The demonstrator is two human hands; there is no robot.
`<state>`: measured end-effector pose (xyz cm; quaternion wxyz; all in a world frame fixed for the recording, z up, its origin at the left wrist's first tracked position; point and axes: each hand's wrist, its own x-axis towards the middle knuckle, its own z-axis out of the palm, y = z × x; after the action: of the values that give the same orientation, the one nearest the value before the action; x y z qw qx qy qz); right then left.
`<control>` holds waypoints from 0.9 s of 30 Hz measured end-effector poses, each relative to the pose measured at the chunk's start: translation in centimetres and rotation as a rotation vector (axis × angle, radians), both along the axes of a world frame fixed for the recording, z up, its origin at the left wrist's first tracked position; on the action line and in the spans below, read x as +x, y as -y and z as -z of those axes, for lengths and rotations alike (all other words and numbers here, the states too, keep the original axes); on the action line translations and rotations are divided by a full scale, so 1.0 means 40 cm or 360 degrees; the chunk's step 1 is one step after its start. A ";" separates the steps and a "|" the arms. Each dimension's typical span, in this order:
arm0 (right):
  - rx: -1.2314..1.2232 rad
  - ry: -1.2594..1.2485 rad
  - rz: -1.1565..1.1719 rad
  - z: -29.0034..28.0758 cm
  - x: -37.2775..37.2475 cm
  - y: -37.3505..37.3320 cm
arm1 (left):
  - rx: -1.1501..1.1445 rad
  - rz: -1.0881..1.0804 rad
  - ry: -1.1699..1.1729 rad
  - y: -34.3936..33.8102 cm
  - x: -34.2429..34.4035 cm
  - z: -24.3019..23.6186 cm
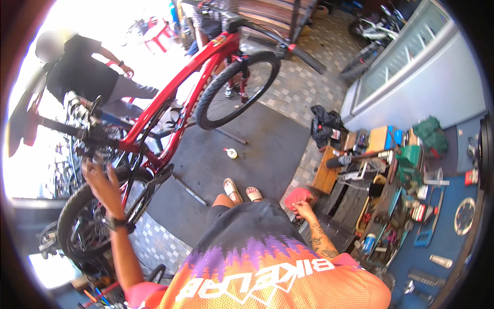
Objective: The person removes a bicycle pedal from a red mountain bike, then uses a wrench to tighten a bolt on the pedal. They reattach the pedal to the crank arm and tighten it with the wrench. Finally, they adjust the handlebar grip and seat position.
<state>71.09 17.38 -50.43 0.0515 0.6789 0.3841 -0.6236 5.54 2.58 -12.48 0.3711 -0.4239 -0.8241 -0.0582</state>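
Left hand [103, 181] is up on the rear wheel [98, 216] of the red bicycle [180, 85], fingers spread over the top of the tyre, palm laid on the rubber rather than clenched round it, a dark watch [115, 222] on the wrist. The bike sits raised and tilted, its frame running from the rear wheel at lower left up to the front wheel [236, 88] near top centre, that front tyre hanging clear above the dark floor mat [242, 154]. Right hand [303, 208] is down low on the other side, well apart from the bike, fingers curled in toward the palm beside a small red stool [297, 196] — whether it pinches anything I cannot tell, it is too small to read. Between the two arms you see the person's own sandalled feet [243, 191] planted on the mat. A small white bottle [232, 153] stands on the mat beyond the feet, and a long slim metal rod [189, 191] lies just left of them. To the right — a cluttered workbench [453, 242] with a blue top, tools and boxes spread across it. At upper left another person in a black shirt [77, 69] stands bent toward the bike's rear end.
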 end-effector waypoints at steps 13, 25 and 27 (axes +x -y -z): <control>-0.0137 -0.0091 -0.0016 -0.288 -0.111 0.481 | -0.1442 0.0863 0.2420 -0.027 0.213 0.729; 0.0214 0.0644 0.0624 -0.321 -0.255 1.048 | -0.2108 0.1659 0.2094 -0.205 0.591 0.821; 0.0114 0.0696 0.0705 -0.312 -0.266 1.097 | -0.2273 0.1887 0.1938 -0.179 0.706 0.802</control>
<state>60.45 -26.50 -37.94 -0.0282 0.8654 0.2284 -0.4451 33.78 9.74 -44.55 -0.5120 -0.7679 -0.3797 0.0631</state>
